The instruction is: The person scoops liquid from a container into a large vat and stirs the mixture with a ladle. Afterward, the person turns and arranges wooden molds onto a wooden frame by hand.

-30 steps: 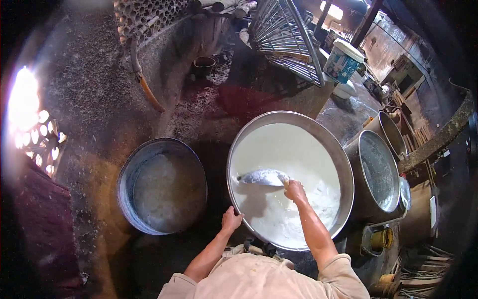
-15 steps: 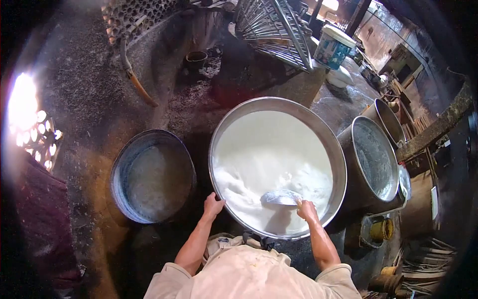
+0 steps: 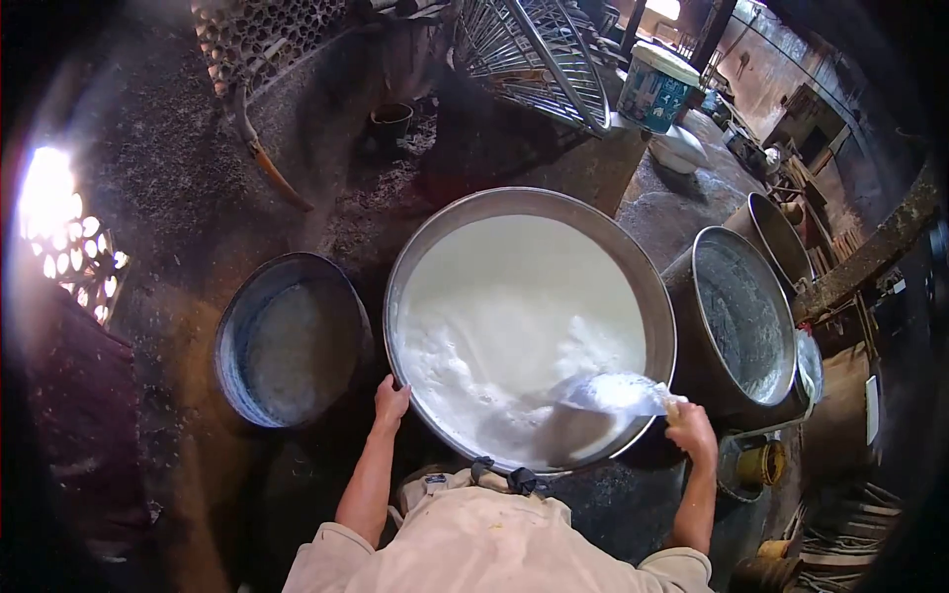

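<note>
The right hand [image 3: 691, 432]'s fingers clamp the pale scoop [image 3: 618, 393] over the wide round metal vat [image 3: 657, 296] of white liquid [image 3: 519, 292]; the left hand [image 3: 391, 401]'s fingers grip its rim.

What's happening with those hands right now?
Left hand on basin rim. Right hand holding scoop over white contents. Scoop's path: nothing visibly blocking.

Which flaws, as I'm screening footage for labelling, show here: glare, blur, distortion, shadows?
All in the head view: glare burns out the bright opening at far left; lens distortion bends the edges, corners going black; the scoop looks slightly smeared and shadows the white contents beneath it.
</note>
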`<move>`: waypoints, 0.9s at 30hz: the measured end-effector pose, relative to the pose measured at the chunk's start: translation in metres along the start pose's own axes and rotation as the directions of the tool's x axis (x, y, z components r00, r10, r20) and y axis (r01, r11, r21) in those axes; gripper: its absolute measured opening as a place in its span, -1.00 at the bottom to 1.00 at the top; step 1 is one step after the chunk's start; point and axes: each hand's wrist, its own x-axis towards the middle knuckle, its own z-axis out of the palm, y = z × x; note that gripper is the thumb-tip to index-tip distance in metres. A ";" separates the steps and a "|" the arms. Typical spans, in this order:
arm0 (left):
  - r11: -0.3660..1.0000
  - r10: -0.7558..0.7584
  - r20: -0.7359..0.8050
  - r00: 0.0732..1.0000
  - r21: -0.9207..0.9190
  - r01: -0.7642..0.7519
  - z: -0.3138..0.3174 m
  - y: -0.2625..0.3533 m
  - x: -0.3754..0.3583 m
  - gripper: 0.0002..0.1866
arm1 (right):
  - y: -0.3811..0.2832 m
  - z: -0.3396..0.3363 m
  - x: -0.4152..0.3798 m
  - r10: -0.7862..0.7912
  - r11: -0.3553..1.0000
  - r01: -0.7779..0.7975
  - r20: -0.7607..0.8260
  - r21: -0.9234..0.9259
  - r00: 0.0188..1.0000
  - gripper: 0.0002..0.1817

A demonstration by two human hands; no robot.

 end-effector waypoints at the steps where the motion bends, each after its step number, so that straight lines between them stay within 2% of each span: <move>1: 1.000 0.004 0.025 1.000 0.022 -0.004 -0.001 0.003 -0.004 -0.61 | 0.006 -0.005 0.007 -0.083 0.996 0.083 -0.067 0.008 0.994 -0.66; 6: 1.000 0.008 -0.013 1.000 -0.019 -0.008 0.001 0.009 -0.011 -0.65 | 0.000 0.044 0.068 0.111 0.992 -0.075 -0.416 0.101 0.903 -0.66; 7: 0.999 0.003 -0.022 1.000 -0.039 -0.004 0.000 0.013 -0.013 -0.70 | -0.008 0.051 0.079 0.197 0.979 -0.172 -0.330 0.105 0.923 -0.65; 8: 0.999 0.008 -0.026 1.000 -0.044 -0.009 0.001 0.009 -0.011 -0.70 | 0.002 0.071 0.099 0.191 0.982 -0.179 -0.334 0.067 0.923 -0.64; 10: 0.999 0.015 0.001 1.000 -0.046 -0.015 0.001 0.000 -0.005 -0.63 | 0.002 0.096 0.112 0.020 0.998 0.003 -0.351 0.065 0.936 -0.66; 12: 1.000 0.002 -0.009 1.000 -0.026 -0.002 0.001 0.001 -0.005 -0.63 | -0.020 0.100 0.104 0.253 0.935 -0.214 -0.107 0.284 0.962 -0.70; 13: 1.000 -0.015 -0.011 1.000 0.000 0.015 0.001 0.004 -0.008 -0.63 | -0.024 0.110 0.102 0.227 0.942 -0.184 -0.129 0.279 0.965 -0.76; 19: 0.999 -0.034 -0.001 0.999 0.042 0.034 -0.003 0.003 -0.003 -0.63 | -0.055 0.155 0.074 0.150 0.911 -0.135 -0.010 0.389 0.989 -0.74; 20: 0.997 -0.047 0.008 0.999 0.061 0.046 -0.006 0.008 -0.004 -0.63 | -0.041 0.183 0.082 0.109 0.916 -0.096 -0.012 0.390 0.994 -0.73; 22: 0.997 -0.066 0.034 0.997 0.035 0.065 -0.010 -0.001 0.006 -0.65 | -0.060 0.193 0.068 0.142 0.903 -0.139 0.023 0.405 0.990 -0.74; 24: 0.995 -0.083 0.153 0.985 -0.044 0.090 -0.016 -0.007 0.015 -0.65 | -0.081 0.202 0.057 0.138 0.892 -0.147 0.053 0.427 0.989 -0.74; 27: 0.995 -0.092 0.184 0.979 -0.020 0.097 -0.020 -0.004 0.020 -0.65 | -0.110 0.214 0.039 0.107 0.896 -0.132 0.083 0.423 0.991 -0.73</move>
